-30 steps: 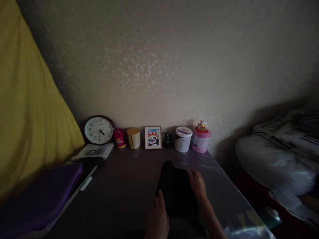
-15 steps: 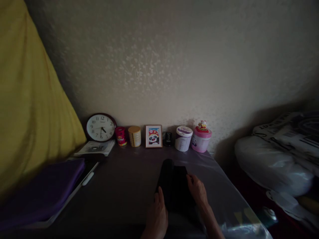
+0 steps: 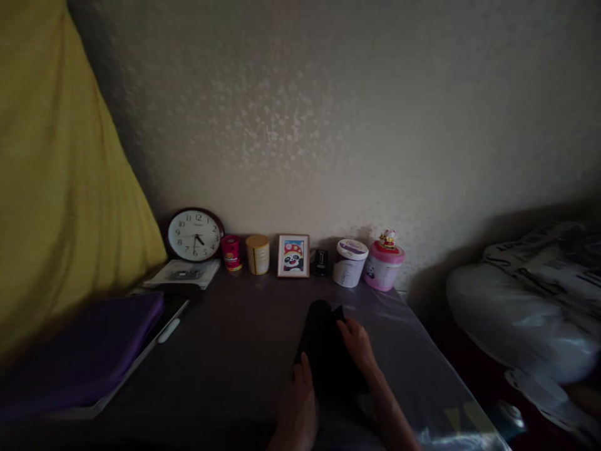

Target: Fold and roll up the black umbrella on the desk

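A black item, long and rounded on its left side with a flat flap on its right, lies on the dark tabletop in front of me. Its exact kind is hard to make out in the dim light. My left hand grips its lower left side, fingers against the edge. The flap's upper corner is pinched between the fingers of my right hand, which lifts it toward the rounded part. Both hands partly cover the item, and its lower end fades into shadow.
Along the wall stand a clock, a red can, a yellow-lidded tin, a framed panda picture, a small black object, and white and pink tubs. A purple case lies left; plastic-wrapped bundles sit right.
My right hand has moved left and slightly up, folding the flap toward the rounded part. My left hand stays on the same side. The view has shifted slightly.
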Action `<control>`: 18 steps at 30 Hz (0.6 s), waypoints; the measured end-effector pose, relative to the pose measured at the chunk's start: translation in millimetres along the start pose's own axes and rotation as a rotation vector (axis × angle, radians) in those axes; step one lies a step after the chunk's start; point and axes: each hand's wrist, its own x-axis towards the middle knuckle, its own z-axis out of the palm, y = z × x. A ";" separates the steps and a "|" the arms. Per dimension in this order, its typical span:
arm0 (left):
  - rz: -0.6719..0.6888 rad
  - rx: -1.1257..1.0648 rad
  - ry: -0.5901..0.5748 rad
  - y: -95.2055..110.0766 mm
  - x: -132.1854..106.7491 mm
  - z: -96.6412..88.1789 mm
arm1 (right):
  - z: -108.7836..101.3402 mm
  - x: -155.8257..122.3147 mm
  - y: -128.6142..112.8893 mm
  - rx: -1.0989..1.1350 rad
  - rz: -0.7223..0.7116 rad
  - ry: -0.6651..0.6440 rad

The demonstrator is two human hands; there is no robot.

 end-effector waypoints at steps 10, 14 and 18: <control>-0.047 0.022 0.040 -4.1 8.1 15.8 | 41.3 10.1 -45.4 -0.081 0.006 -0.133; -0.035 0.017 0.053 -6.3 9.0 14.4 | 48.5 9.2 -50.5 -0.125 0.000 -0.189; 0.011 0.023 0.026 -11.1 7.8 14.0 | 49.6 8.3 -54.4 -0.134 -0.020 -0.248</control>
